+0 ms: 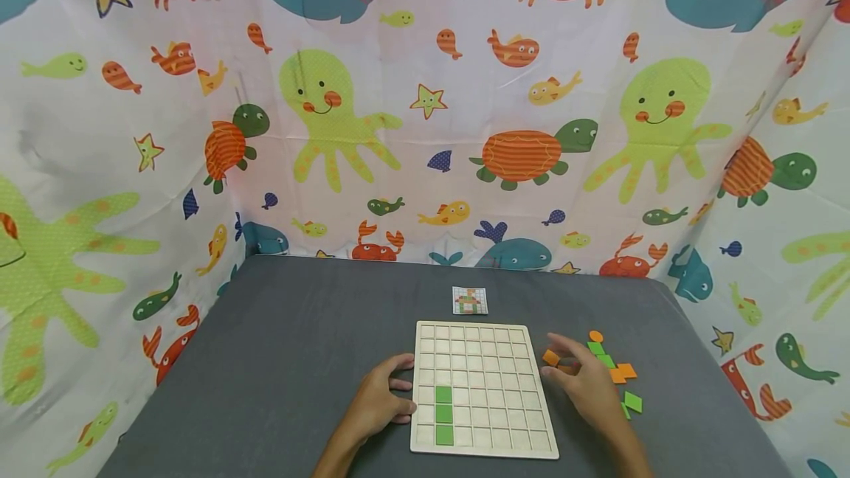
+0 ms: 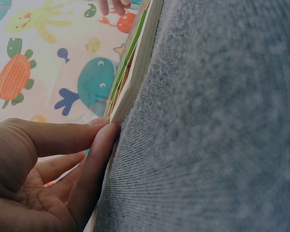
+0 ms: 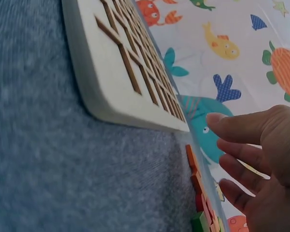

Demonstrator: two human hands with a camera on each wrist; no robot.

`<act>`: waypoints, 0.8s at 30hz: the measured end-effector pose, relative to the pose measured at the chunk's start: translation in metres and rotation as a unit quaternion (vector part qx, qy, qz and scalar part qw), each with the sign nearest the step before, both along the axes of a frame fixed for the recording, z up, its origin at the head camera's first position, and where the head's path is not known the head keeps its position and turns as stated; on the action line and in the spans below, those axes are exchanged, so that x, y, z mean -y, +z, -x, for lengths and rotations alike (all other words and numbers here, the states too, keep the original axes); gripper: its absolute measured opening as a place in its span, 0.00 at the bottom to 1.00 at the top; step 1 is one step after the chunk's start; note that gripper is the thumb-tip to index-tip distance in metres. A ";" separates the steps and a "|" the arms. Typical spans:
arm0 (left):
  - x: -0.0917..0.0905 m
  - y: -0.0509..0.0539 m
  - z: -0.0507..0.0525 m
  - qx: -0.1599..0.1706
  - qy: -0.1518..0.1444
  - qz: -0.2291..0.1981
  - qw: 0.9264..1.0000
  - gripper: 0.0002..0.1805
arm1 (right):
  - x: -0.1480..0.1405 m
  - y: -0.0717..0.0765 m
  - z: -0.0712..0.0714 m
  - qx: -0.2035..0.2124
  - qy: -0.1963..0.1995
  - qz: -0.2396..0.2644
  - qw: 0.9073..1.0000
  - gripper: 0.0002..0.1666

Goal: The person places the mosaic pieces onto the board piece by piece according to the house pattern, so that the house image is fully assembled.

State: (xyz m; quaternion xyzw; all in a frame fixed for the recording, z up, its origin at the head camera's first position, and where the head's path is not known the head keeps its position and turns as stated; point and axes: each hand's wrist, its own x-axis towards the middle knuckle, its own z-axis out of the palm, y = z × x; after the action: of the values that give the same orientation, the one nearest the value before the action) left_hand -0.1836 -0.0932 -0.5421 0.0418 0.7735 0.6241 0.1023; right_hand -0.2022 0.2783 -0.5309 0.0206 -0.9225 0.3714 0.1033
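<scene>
A pale gridded board (image 1: 494, 389) lies on the grey cloth, with three green squares (image 1: 443, 414) in one column near its lower left. At its left edge, my left hand (image 1: 377, 398) has thumb and a finger pinching the rim, as the left wrist view shows with the hand (image 2: 48, 169) at the board (image 2: 130, 87). My right hand (image 1: 591, 389), fingers spread and slightly bent, hovers right of the board beside an orange square (image 1: 550, 358). Nothing shows between the fingers of this hand (image 3: 266, 159) in the right wrist view.
Loose orange and green pieces, including an orange disc (image 1: 595, 336) and a green square (image 1: 633, 401), lie around the right hand. A small patterned card (image 1: 469, 301) lies behind the board. Printed curtains (image 1: 425, 131) stand behind and beside the table (image 1: 279, 360).
</scene>
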 end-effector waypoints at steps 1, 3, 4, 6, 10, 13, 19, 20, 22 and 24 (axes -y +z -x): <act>0.000 0.000 0.000 0.000 0.000 0.001 1.000 0.46 | 0.000 0.000 0.000 0.004 -0.002 -0.002 1.000 0.38; 0.000 0.000 0.000 0.000 0.000 0.001 1.000 0.46 | -0.001 0.000 0.001 0.010 -0.004 -0.008 1.000 0.38; 0.000 0.000 0.000 -0.001 0.001 0.001 1.000 0.46 | -0.001 0.000 0.001 0.013 -0.005 -0.011 1.000 0.38; 0.000 0.000 0.000 0.000 0.000 0.001 1.000 0.46 | -0.001 0.000 0.001 0.019 -0.005 -0.014 1.000 0.39; 0.000 0.001 -0.001 -0.001 0.000 0.001 1.000 0.46 | -0.004 -0.002 0.002 0.024 0.000 -0.021 0.999 0.39; 0.000 0.001 0.000 -0.003 0.000 0.002 1.000 0.46 | -0.006 -0.003 0.003 0.021 0.005 -0.024 0.999 0.40; 0.000 0.001 0.000 -0.001 0.001 0.001 1.000 0.46 | -0.007 -0.007 0.005 0.020 0.010 -0.038 0.999 0.40; 0.000 0.000 0.000 -0.001 0.001 0.001 1.000 0.46 | -0.007 -0.007 0.005 0.022 0.008 -0.041 0.999 0.40; 0.000 0.000 0.000 0.000 0.001 0.000 1.000 0.46 | -0.007 -0.009 0.005 0.025 0.005 -0.045 0.999 0.39; 0.000 0.000 0.000 0.002 0.000 -0.001 1.000 0.46 | -0.007 -0.009 0.005 0.024 0.003 -0.047 0.999 0.37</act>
State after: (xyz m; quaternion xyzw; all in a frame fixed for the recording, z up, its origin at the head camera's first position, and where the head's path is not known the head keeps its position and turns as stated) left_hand -0.1837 -0.0930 -0.5421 0.0408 0.7724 0.6252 0.1036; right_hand -0.2075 0.2851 -0.5402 0.0193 -0.9410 0.3284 0.0787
